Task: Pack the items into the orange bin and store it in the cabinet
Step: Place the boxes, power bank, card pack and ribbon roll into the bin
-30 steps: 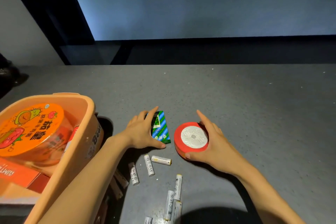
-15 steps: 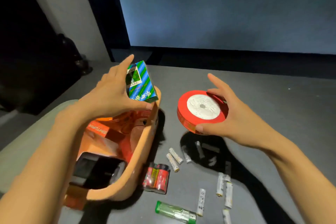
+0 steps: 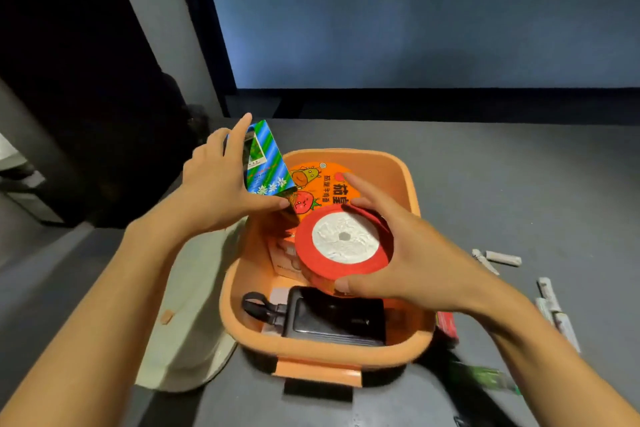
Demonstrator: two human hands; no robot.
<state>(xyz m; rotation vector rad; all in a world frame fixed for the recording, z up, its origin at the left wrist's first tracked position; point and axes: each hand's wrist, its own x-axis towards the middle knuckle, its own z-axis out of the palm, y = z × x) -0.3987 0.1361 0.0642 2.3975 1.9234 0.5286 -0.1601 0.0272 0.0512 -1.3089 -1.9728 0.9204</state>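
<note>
The orange bin [image 3: 410,184] was found standing on the grey surface [image 3: 519,191], low in the middle of the view, between the two forearms. It was seen to be partly filled: a round cup with an orange printed lid [image 3: 320,184] was lodged at the far end, a pale carton [image 3: 284,255] was noted beneath it, and a black device with a strap loop [image 3: 332,321] lay flat at the near end.

The left hand [image 3: 214,191] was observed gripping a blue-and-green striped box [image 3: 268,163], the thumb set under its lower corner and the fingers laid along its far side. The box was held tilted, over the far left rim of the bin.

The right hand [image 3: 412,260] was observed gripping a red ribbon spool [image 3: 341,246], the thumb hooked at its near edge and the fingers spread round its far edge. The spool was held above the inside of the bin, white face turned up and slightly tilted. Whether it touched the contents below could not be determined.

Several white batteries [image 3: 502,258] were recorded lying loose on the surface, to the right of the bin. A red pack [image 3: 447,324] was noted just beside the bin's right wall, and a green item [image 3: 485,376], blurred, near its front right corner. A pale rounded object [image 3: 194,288] was noted against the bin's left side; its nature could not be established.
</note>
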